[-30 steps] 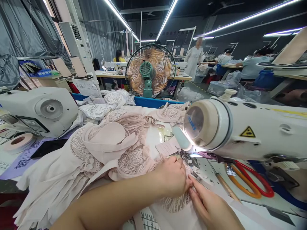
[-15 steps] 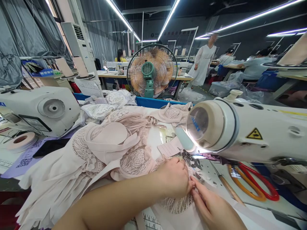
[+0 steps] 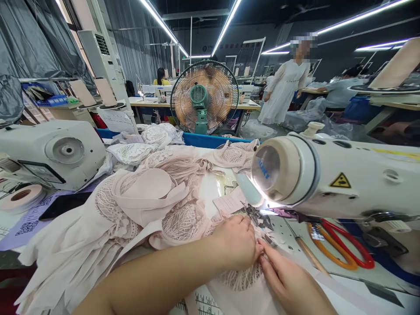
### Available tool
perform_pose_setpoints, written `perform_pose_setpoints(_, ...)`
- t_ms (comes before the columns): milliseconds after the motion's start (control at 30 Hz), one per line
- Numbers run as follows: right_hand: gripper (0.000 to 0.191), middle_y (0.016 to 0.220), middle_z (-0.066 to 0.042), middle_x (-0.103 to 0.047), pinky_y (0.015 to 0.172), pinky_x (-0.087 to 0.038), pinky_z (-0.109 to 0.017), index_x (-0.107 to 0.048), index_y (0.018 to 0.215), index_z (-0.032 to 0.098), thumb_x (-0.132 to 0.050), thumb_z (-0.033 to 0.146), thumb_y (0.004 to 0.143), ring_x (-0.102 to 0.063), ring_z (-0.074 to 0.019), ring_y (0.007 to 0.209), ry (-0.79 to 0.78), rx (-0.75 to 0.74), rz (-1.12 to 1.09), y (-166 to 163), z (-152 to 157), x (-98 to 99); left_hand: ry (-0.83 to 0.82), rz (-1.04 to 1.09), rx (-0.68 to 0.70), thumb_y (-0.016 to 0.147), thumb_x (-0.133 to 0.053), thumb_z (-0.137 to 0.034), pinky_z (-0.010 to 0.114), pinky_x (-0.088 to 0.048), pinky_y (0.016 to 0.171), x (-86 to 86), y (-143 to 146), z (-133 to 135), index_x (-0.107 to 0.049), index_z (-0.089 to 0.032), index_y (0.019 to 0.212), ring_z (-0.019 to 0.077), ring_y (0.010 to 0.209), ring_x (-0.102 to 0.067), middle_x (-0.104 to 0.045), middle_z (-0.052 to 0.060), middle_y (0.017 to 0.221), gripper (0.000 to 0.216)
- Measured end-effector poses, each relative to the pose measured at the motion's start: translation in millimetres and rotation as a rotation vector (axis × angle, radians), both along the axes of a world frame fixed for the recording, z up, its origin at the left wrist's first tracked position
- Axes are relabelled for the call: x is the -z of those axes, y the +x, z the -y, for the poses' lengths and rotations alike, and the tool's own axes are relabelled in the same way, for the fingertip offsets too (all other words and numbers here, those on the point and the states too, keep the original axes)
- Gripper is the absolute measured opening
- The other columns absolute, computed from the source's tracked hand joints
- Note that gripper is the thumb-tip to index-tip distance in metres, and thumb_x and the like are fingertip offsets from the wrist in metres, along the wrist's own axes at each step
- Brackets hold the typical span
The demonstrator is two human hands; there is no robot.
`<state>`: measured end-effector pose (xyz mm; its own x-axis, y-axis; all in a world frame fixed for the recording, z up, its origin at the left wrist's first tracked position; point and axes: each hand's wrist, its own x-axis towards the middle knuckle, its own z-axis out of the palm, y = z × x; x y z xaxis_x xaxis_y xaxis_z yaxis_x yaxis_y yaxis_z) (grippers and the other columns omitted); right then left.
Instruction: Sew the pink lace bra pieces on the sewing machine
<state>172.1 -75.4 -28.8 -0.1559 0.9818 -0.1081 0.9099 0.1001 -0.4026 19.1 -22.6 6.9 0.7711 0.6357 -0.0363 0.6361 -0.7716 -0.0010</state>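
A pale pink lace bra (image 3: 241, 279) lies under the needle area of the sewing machine (image 3: 288, 170) on the right. Just left of the needle, my left hand (image 3: 238, 242) is closed on the bra's edge, its fingers curled down over the fabric. My right hand (image 3: 284, 271) pinches the same edge between thumb and fingers, close against the left fingertips. Both hands hide most of the seam between them. A heap of matching pink bras (image 3: 131, 197) spreads to the left of my left forearm.
Orange and red-handled scissors (image 3: 351, 245) and a wooden-handled tool (image 3: 310, 253) lie right of my hands. A second sewing machine (image 3: 55, 151), tape roll (image 3: 21, 197) and black phone (image 3: 65, 203) sit left. Beyond stands a large fan (image 3: 203, 98); a person in white (image 3: 284, 87) is at back right.
Both hands keep their grip at nearly the same spot on the bra. The camera view has turned slightly right, and the person in white has come nearer.
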Motion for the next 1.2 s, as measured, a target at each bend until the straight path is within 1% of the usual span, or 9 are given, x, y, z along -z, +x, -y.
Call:
perform_pose_setpoints(133, 0.050, 0.109, -0.008, -0.068, 0.069, -0.053, -0.028, -0.054, 0.122, 0.017, -0.021, 0.035, 0.089, -0.066, -0.0220, 0.093, 0.034, -0.018, 0.018, 0, -1, -1.3, 0.014, 0.003, 0.008, 0.094, -0.025, -0.037, 0.033, -0.029, 0.106, 2.5, 0, -2, -0.044, 0.003, 0.128, 0.0244, 0.128, -0.037, -0.045, 0.018, 0.133, 0.056)
perform_pose_setpoints(367, 0.053, 0.111, -0.010, -0.067, 0.070, -0.054, -0.029, -0.049, 0.128, 0.013, -0.020, 0.035, 0.089, -0.065, -0.0233, 0.096, -0.008, -0.009, 0.018, 0, -4, 0.1, 0.058, 0.043, -0.004, 0.093, -0.027, -0.038, 0.035, -0.030, 0.105, 6.1, -1, -4, -0.047, 0.003, 0.125, 0.0245, 0.126, -0.039, -0.047, 0.019, 0.131, 0.056)
perform_pose_setpoints(500, 0.054, 0.116, -0.010, -0.064, 0.074, -0.053, -0.029, -0.046, 0.131, 0.013, -0.019, 0.036, 0.090, -0.063, -0.0226, 0.099, -0.020, -0.009, -0.003, 1, -4, -0.8, 0.068, 0.093, -0.029, 0.092, -0.032, -0.037, 0.039, -0.031, 0.104, 2.7, -6, 1, -0.049, -0.002, 0.124, 0.0274, 0.124, -0.039, -0.045, 0.017, 0.134, 0.052)
perform_pose_setpoints(600, 0.056, 0.120, -0.010, -0.061, 0.074, -0.053, -0.029, -0.043, 0.133, 0.013, -0.019, 0.038, 0.090, -0.062, -0.0226, 0.102, -0.040, -0.007, -0.018, 3, -2, -1.2, 0.107, 0.111, 0.051, 0.088, -0.041, -0.029, 0.041, -0.033, 0.101, -0.9, -10, 6, -0.057, -0.005, 0.115, 0.0264, 0.112, -0.048, -0.056, 0.016, 0.120, 0.040)
perform_pose_setpoints(700, 0.057, 0.120, -0.011, -0.061, 0.073, -0.054, -0.032, -0.041, 0.134, 0.012, -0.019, 0.039, 0.089, -0.063, -0.0243, 0.100, -0.057, 0.007, 0.012, 6, -1, 0.0, 0.107, 0.106, 0.063, 0.087, -0.044, -0.033, 0.041, -0.037, 0.096, -3.8, -11, 10, -0.060, -0.007, 0.107, 0.0250, 0.100, -0.054, -0.060, 0.015, 0.106, 0.037)
perform_pose_setpoints(833, 0.056, 0.114, -0.011, -0.065, 0.066, -0.054, -0.033, -0.042, 0.134, 0.013, -0.021, 0.038, 0.089, -0.066, -0.0252, 0.091, -0.060, 0.020, 0.049, 6, 1, 0.2, 0.087, 0.106, 0.023, 0.089, -0.040, -0.038, 0.039, -0.040, 0.091, -6.7, -10, 12, -0.061, -0.008, 0.107, 0.0246, 0.099, -0.054, -0.059, 0.014, 0.109, 0.040)
perform_pose_setpoints(967, 0.057, 0.112, -0.011, -0.066, 0.069, -0.054, -0.034, -0.046, 0.131, 0.011, -0.019, 0.036, 0.088, -0.066, -0.0251, 0.092, 0.006, 0.052, 0.069, 1, 1, -3.3, 0.058, 0.068, 0.010, 0.090, -0.038, -0.038, 0.038, -0.042, 0.086, -7.6, -9, 13, -0.059, -0.008, 0.110, 0.0258, 0.102, -0.053, -0.057, 0.016, 0.115, 0.042)
perform_pose_setpoints(1067, 0.056, 0.105, -0.011, -0.069, 0.065, -0.054, -0.034, -0.049, 0.128, 0.011, -0.021, 0.035, 0.086, -0.067, -0.0255, 0.087, 0.044, 0.068, 0.085, -3, -1, -6.7, 0.066, 0.067, -0.006, 0.090, -0.038, -0.040, 0.039, -0.041, 0.088, -6.9, -9, 11, -0.057, -0.008, 0.114, 0.0260, 0.104, -0.052, -0.056, 0.017, 0.118, 0.045)
perform_pose_setpoints(1200, 0.052, 0.098, -0.010, -0.072, 0.061, -0.055, -0.034, -0.055, 0.123, 0.015, -0.026, 0.035, 0.085, -0.068, -0.0258, 0.082, 0.121, 0.098, 0.115, -5, -3, -11.4, 0.055, 0.061, -0.043, 0.091, -0.035, -0.042, 0.041, -0.038, 0.093, -8.3, -10, 10, -0.052, -0.005, 0.121, 0.0269, 0.110, -0.049, -0.053, 0.018, 0.123, 0.050)
